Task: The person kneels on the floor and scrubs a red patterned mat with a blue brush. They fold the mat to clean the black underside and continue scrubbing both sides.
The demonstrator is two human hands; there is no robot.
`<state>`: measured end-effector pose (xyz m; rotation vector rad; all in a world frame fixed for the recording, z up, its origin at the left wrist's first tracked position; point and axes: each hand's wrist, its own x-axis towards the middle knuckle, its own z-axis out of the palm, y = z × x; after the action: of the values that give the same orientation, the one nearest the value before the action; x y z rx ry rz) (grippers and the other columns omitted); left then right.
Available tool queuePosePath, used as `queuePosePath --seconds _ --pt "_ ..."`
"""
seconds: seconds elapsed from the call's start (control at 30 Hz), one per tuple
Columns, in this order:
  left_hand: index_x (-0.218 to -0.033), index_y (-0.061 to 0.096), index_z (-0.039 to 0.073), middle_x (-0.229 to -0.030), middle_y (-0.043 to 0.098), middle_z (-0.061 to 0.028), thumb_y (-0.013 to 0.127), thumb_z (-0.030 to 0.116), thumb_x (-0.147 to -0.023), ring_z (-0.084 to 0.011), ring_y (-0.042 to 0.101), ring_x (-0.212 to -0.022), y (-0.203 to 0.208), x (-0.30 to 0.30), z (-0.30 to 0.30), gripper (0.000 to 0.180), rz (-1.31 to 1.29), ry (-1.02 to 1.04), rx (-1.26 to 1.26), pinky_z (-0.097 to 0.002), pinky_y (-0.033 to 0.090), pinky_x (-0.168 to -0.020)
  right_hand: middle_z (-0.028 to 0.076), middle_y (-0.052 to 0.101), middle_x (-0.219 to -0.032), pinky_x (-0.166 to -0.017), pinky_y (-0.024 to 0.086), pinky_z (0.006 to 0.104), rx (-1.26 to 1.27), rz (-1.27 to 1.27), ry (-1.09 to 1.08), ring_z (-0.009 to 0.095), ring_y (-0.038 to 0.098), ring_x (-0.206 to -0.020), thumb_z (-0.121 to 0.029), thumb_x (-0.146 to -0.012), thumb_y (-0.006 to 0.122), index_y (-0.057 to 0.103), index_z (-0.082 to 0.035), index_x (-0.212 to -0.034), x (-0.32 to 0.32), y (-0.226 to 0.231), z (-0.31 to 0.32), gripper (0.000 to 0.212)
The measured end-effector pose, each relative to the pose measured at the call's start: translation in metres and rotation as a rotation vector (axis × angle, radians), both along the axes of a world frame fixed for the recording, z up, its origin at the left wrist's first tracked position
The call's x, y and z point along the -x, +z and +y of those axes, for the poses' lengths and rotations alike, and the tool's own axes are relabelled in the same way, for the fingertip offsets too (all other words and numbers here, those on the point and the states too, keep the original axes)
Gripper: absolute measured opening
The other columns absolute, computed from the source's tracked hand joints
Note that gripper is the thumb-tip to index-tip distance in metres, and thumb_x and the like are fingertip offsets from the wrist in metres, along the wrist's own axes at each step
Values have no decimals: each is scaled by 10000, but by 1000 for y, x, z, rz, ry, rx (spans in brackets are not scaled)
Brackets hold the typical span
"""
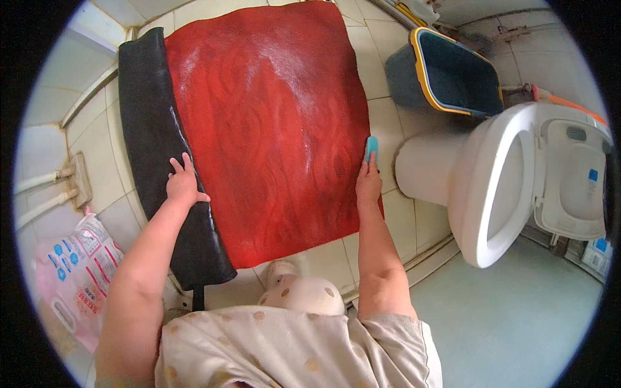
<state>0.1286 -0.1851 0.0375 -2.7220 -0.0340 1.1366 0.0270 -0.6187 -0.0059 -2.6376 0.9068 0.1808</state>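
While my left hand (185, 185) lies spread on the black fold (147, 123) of the red mat (265, 149), likely steadying it, my right hand (369, 185) grips a teal brush (372, 147).

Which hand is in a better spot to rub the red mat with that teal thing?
Probably the right. The right hand holds the teal thing at the right edge of the red mat. The left hand is spread at the edge of the black flap, holding no tool.
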Motion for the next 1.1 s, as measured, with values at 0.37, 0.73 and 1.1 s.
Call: queuePosePath --seconds 0.37,0.73,1.1 --pt "-1476 5 47 -1467 144 -356 877 472 -526 -444 491 -1199 -6 1 2 1358 17 4 -18 -392 472 -976 247 642 -987 -645 489 440 11 -71 -149 388 634 -762 -295 -992 424 385 -187 -1422 150 -9 10 445" --pt "-1480 1 64 -1472 156 -342 884 459 -521 -434 500 -1193 -3 1 6 1362 0 29 -4 -393 457 -990 193 668 -992 -643 506 365 -3 -100 -164 327 655 -752 -268 -982 461 349 -200 -1445 206 -13 45 482" --pt "-1482 27 59 -1466 170 -347 881 476 -515 -406 565 -1117 -5 4 10 1356 -31 -12 14 -386 505 -910 214 582 -1215 -869 464 410 -124 -249 -393 366 601 -1031 -387 -962 437 359 -136 -1435 176 -20 51 541"
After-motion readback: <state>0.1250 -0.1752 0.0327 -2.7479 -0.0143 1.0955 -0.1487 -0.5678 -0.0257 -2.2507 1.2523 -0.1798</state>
